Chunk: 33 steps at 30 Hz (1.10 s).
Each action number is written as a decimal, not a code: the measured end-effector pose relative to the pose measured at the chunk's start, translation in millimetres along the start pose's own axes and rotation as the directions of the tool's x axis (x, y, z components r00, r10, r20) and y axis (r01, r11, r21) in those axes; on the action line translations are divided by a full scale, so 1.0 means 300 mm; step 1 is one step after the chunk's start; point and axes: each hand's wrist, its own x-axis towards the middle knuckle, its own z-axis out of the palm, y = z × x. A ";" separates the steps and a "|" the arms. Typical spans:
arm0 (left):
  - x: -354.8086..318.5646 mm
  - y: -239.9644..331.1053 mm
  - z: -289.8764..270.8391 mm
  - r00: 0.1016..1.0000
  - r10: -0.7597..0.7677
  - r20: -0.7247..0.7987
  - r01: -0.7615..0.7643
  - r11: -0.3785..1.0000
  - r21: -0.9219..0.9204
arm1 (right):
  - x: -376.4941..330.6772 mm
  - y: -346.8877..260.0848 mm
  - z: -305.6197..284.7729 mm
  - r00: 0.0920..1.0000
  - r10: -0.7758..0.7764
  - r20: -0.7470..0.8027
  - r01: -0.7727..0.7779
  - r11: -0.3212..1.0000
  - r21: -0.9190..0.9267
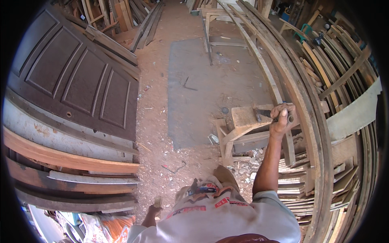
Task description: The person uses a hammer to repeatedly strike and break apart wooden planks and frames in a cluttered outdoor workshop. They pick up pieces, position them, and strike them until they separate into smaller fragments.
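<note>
My right hand [282, 115] is closed around what looks like a hammer [259, 113]. Its dark head points left above a worn wooden bench top [245, 117], and a round end shows on the other side of my fist. Right beside this hand run long timber planks [293, 67], stretching away over the bench and a far trestle. Low by my body, my left hand [153, 209] appears closed on a short, pale piece of wood [158, 201]. Its fingers are small and partly hidden.
A dark panelled door [81, 73] leans at the left above stacked boards [73, 156]. A grey sheet [190, 97] lies on the floor, with a bent dark rod [188, 85] on it. Wood chips litter the ground. More timber [336, 69] crowds the right side, near a green chair [302, 33].
</note>
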 end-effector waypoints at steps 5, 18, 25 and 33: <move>0.138 0.235 0.043 0.985 0.153 0.084 -0.125 0.953 -0.275 | 0.018 0.087 0.135 0.991 0.115 0.068 -0.108 0.989 -0.098; 0.457 1.024 -0.461 0.923 0.382 -0.041 -0.382 0.924 -0.002 | 0.261 0.272 0.131 0.905 0.319 -0.282 -0.381 0.901 -0.205; 0.848 1.504 -0.788 0.875 0.484 0.025 -0.482 0.874 -0.062 | 0.315 0.310 0.095 0.848 0.335 -0.410 -0.443 0.874 -0.202; 0.978 2.282 -1.003 0.888 0.432 0.160 -0.444 0.895 0.046 | 0.327 0.366 0.190 0.803 0.136 -0.580 -0.421 0.819 -0.391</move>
